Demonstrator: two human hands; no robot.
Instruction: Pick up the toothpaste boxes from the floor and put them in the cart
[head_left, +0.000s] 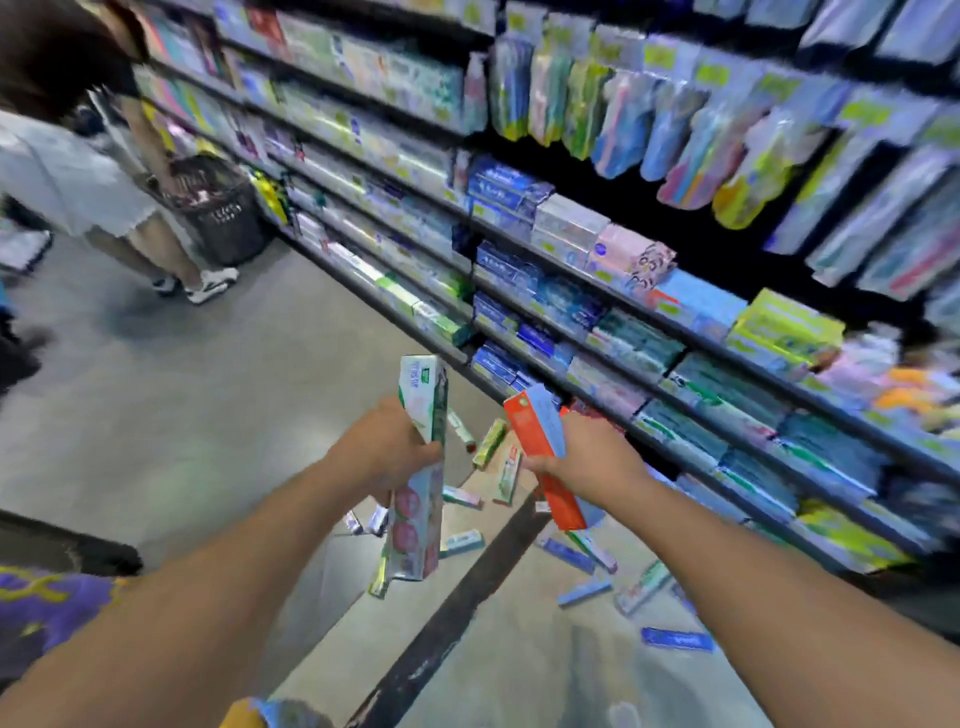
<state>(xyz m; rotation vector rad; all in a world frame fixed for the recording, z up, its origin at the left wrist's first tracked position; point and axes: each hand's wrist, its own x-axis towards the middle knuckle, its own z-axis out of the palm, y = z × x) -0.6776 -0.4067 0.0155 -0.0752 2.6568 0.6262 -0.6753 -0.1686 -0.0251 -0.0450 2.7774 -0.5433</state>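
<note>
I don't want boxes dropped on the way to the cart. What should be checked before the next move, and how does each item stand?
1. Left hand grips its green and white boxes: ok, fingers curled round them.
2. Right hand grips the orange box: ok.
3. Hands free for more boxes: not ok, both are full.
4. Cart in sight: not ok, none shows in this view.
5. Floor cleared: not ok, loose boxes such as a blue box lie below the shelves.
6. Path clear: cannot tell; another shopper stands up the aisle.
</note>
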